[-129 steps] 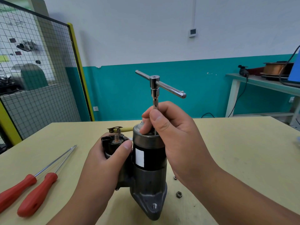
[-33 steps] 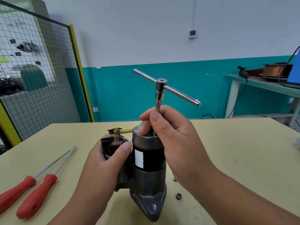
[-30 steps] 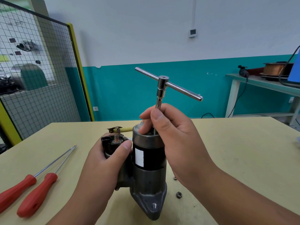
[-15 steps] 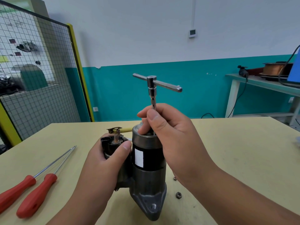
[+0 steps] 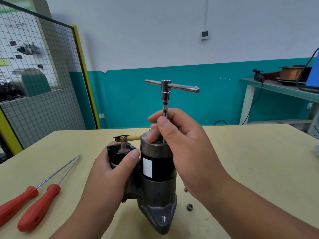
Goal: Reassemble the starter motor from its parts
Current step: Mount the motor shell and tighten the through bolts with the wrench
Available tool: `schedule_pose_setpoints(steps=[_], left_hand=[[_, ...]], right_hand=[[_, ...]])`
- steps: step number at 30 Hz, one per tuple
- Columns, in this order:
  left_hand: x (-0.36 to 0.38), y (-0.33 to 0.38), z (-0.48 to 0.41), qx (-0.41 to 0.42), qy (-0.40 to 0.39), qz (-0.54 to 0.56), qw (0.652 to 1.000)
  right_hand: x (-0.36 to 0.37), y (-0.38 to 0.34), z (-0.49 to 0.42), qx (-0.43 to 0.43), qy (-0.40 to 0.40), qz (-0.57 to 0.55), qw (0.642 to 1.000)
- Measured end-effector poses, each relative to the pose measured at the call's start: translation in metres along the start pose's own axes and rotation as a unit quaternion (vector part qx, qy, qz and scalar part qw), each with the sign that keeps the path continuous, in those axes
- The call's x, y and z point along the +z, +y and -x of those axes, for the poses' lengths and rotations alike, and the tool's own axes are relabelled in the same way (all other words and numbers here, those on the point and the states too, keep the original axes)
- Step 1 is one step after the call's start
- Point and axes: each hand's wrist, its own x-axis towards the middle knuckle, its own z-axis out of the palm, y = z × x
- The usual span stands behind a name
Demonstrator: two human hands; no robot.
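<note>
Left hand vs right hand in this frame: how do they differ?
Grip: the left hand wraps the small side cylinder of the starter motor; the right hand pinches the thin shaft of the T-handle wrench between thumb and fingers.
Height: the left hand sits low beside the motor body; the right hand is at the motor's top end.
Shared: both hold something, and both work on the upright motor.

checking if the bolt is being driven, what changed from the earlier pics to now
The T-handle wrench has turned: its crossbar swung round and now sits nearly level, shaft pinched by the right hand as before. The left hand keeps gripping the starter motor; screwdrivers and nut unmoved.
</note>
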Motion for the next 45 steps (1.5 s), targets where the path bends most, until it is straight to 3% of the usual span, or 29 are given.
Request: schedule_pose_setpoints(steps=[45], left_hand=[[0.0004,0.0003,0.0009,-0.002,0.008,0.004,1.0]], right_hand=[[-0.0003,0.0014,0.0004,-0.001,-0.004,0.003,1.0]])
